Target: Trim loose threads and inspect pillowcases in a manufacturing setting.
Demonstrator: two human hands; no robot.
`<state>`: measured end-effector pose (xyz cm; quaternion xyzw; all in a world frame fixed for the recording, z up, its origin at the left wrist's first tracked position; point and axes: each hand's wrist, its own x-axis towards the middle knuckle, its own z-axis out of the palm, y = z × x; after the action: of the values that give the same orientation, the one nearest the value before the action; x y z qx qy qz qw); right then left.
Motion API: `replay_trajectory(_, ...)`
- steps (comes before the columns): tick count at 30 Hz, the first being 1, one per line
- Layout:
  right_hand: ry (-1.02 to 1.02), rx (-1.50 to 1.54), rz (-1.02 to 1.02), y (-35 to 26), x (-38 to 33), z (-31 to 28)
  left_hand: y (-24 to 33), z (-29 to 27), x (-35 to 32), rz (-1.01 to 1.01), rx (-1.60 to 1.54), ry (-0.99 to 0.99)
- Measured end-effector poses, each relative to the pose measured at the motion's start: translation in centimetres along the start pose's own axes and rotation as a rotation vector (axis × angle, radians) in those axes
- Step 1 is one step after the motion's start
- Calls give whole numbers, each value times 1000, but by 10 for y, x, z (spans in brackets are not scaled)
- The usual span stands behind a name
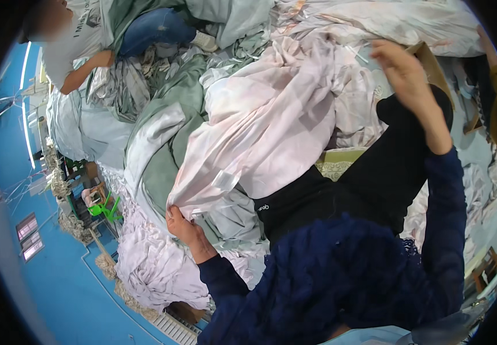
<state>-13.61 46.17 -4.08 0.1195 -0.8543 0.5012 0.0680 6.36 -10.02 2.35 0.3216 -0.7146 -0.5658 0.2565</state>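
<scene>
My left hand (pixel 186 231) is closed on the corner of a pale pink cloth (pixel 254 123), pinching its edge between thumb and fingers. A small white label (pixel 224 180) lies on the cloth not far from that hand. The cloth spreads across my lap and up over the heap in wide folds. My right hand (pixel 401 72) is raised above my knee at the upper right, away from the held corner. Its fingers are loosely bent and apart, slightly blurred, with nothing visible in them. A thin white strip (pixel 359 54) lies on the fabric left of it.
Green and grey cloth (pixel 171 144) is heaped beyond the pink one. More pale cloth (pixel 156 264) lies at the left. Another person (pixel 82 46) sits at the upper left, a hand on the pile. A bright green chair (pixel 106 208) stands on the blue floor (pixel 64 276).
</scene>
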Motion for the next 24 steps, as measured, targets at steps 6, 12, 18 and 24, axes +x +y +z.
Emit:
replay_trajectory(6,-218,27,14,-7,21,128,-50,-49,54,41,469,355)
replay_trajectory(12,-196,112,304,30,21,173,-83,-85,88,-139,557,378)
replay_trajectory(18,-156,119,532,93,14,186,-88,-55,77,69,851,257)
replay_trajectory(24,-71,109,512,100,-5,183,35,186,-69,811,552,-563)
